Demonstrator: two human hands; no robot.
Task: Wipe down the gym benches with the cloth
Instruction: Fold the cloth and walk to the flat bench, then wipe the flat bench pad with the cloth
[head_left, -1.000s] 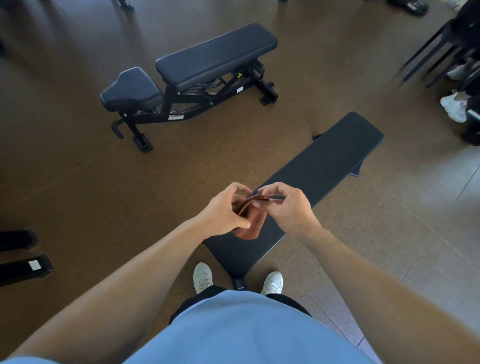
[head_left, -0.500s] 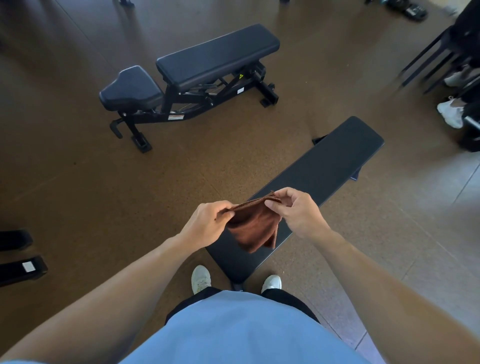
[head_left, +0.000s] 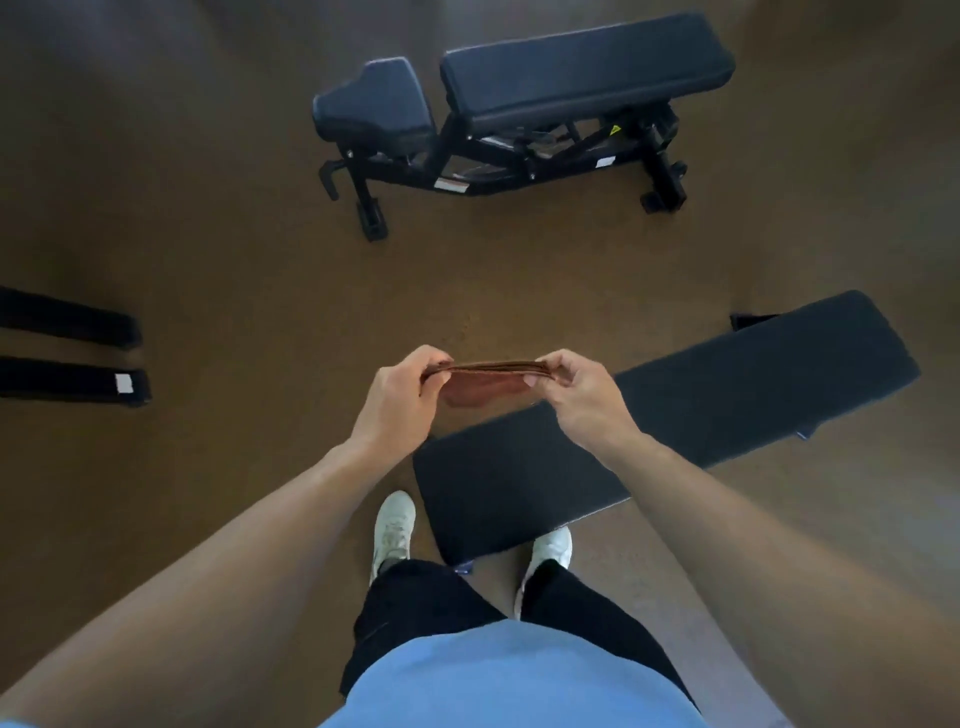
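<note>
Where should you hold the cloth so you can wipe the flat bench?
Probably from above, palm flat on its middle. The cloth is folded into a narrow strip, pinched at its ends by the left hand and right hand, with the middle sagging. The bench top is flat and lies below, so one hand pressing down on the folded pad should suit better than the end pinches.

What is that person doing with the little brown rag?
A person stands at the end of a flat black bench, feet on either side of it. The left hand and the right hand each pinch one end of a brown cloth, pulling it out straight in the air above the floor. The cloth is not touching the bench, so wiping has not started. A second, adjustable bench stands farther away.
</note>
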